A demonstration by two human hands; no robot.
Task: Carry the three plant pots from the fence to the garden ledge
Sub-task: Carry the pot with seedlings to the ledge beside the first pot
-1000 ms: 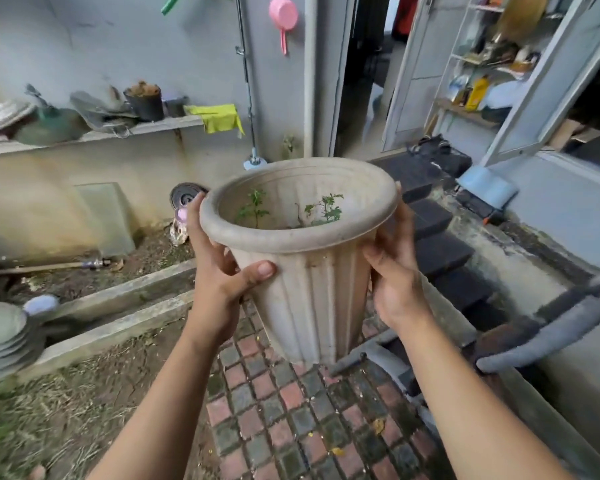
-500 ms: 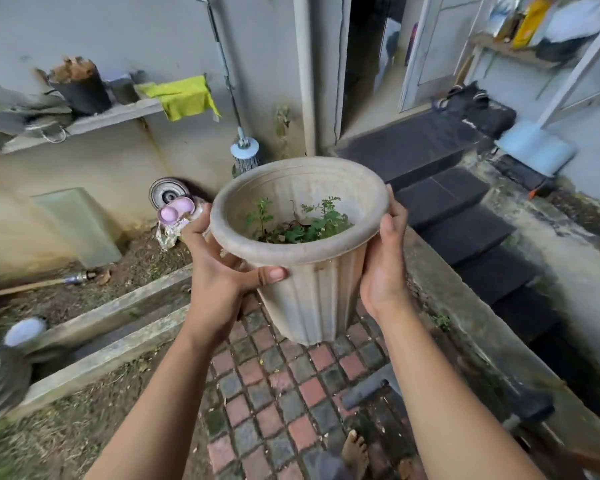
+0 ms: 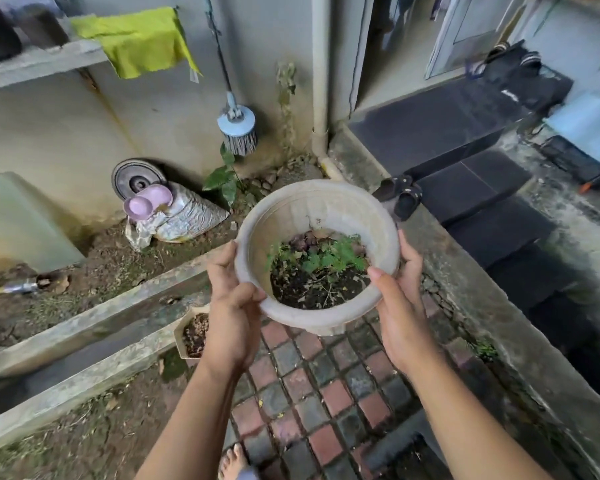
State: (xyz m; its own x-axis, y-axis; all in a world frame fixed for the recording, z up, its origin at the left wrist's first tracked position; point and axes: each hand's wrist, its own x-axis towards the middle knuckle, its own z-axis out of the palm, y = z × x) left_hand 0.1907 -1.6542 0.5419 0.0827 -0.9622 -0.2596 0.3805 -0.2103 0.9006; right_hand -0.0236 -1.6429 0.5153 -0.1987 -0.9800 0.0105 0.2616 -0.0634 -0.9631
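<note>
- Left hand and right hand both clasp the round plant pot by its rim, one on each side.
- The pot hangs above the brick paving.
- A hexagonal pot sits against the concrete ledge.

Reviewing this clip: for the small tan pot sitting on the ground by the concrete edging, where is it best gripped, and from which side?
Probably by its rim, from above and from the paved side. The small pot stands upright with its angular rim open upward, soil inside. The concrete edging sits close on its far side, and the left hand hides its right part. Both hands are busy holding the big pot.
</note>
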